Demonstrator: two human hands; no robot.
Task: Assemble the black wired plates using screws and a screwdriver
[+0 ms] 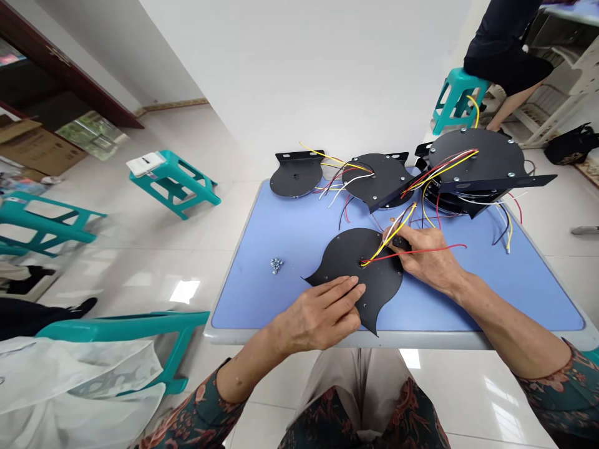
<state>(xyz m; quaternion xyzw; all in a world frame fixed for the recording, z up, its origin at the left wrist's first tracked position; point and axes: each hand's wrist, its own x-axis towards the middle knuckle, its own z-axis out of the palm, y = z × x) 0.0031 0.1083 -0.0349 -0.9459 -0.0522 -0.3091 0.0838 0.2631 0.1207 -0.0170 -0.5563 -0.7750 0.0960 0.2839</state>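
A black metal plate with pointed corners lies on the blue tabletop in front of me. From its central hole rise yellow, white and red wires, slanting up to the right. My left hand rests on the plate's near left part, fingers stretched out flat. At the plate's right edge is my right hand, its thumb and fingers closed near a small dark thing I cannot make out. The wires pass in front of these fingertips. A small heap of silvery screws sits left of the plate.
Behind are more black plates with wires: a single one, a middle one and a stack at right. The table backs onto a white wall. Teal stools stand at left; a seated person is at upper right.
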